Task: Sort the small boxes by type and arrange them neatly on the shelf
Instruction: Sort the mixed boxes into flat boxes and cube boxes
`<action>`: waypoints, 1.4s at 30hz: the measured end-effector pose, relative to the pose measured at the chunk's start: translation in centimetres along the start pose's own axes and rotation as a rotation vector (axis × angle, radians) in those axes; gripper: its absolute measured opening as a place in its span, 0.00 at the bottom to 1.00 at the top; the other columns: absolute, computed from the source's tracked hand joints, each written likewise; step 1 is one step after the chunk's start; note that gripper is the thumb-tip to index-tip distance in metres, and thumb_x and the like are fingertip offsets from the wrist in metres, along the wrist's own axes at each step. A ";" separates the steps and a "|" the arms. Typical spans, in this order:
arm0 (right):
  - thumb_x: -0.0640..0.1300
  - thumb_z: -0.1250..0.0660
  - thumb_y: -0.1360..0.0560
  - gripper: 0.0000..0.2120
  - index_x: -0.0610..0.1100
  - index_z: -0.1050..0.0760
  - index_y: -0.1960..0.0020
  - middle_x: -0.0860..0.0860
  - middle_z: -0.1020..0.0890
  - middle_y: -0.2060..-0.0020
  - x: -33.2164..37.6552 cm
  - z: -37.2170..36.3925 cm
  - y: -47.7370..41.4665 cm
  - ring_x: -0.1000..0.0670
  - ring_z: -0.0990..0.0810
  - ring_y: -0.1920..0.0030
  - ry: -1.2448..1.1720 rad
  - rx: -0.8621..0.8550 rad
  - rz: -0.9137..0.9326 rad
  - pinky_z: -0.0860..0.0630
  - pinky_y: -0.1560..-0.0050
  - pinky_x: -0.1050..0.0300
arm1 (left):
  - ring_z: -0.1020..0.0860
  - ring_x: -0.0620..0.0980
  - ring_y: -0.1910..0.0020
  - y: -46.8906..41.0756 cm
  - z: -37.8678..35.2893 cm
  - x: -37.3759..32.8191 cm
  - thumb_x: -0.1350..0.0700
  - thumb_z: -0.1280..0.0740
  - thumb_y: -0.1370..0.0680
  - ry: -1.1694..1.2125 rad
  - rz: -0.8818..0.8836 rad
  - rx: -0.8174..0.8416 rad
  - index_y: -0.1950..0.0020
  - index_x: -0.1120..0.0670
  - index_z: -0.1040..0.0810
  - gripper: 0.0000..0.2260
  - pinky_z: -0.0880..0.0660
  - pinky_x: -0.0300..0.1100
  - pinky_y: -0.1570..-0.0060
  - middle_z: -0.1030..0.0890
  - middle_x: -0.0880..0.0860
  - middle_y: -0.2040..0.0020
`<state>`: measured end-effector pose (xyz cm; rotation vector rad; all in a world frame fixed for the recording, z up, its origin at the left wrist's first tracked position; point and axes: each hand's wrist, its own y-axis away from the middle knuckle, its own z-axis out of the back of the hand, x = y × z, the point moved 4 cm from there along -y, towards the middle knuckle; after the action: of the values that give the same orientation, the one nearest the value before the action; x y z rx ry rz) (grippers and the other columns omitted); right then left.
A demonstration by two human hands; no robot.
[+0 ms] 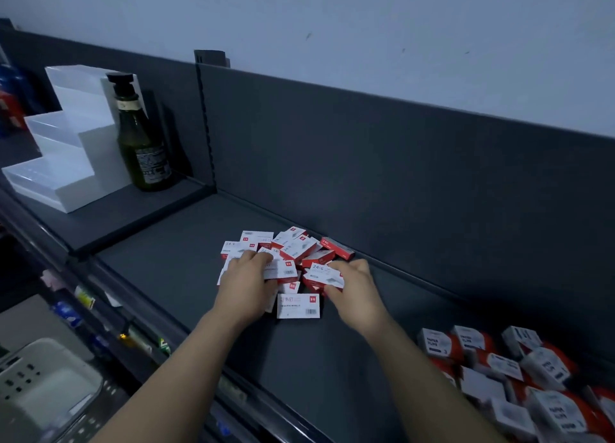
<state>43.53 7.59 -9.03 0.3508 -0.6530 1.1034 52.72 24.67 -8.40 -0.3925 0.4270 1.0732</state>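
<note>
- Staple boxes [293, 248] lie heaped on the shelf [159, 263], near its back panel.
- Left hand [246, 284] curls round one box in the heap.
- Right hand [356, 286] pinches another at the heap's edge.

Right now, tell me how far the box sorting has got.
Done: the types look separated, with staple boxes mid-shelf and paper clip boxes at the right. In hand: the left hand grips a barcoded box and the right hand pinches a 24/6 box in the staple pile. Left: both groups lie jumbled on the shelf, with no neat rows yet.
</note>
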 end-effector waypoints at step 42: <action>0.49 0.37 0.21 0.22 0.43 0.30 0.30 0.49 0.26 0.32 -17.2 25.9 41.7 0.50 0.30 0.31 0.468 -0.644 -0.602 0.39 0.27 0.53 | 0.25 0.55 0.43 25.9 -12.4 -36.3 0.50 0.36 0.23 0.193 -0.996 0.230 0.36 0.53 0.25 0.16 0.30 0.47 0.43 0.21 0.52 0.42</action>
<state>-7.22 -1.63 -2.59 -0.2586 -0.4069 0.3357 12.67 2.14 -2.86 -0.4306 0.4416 0.0164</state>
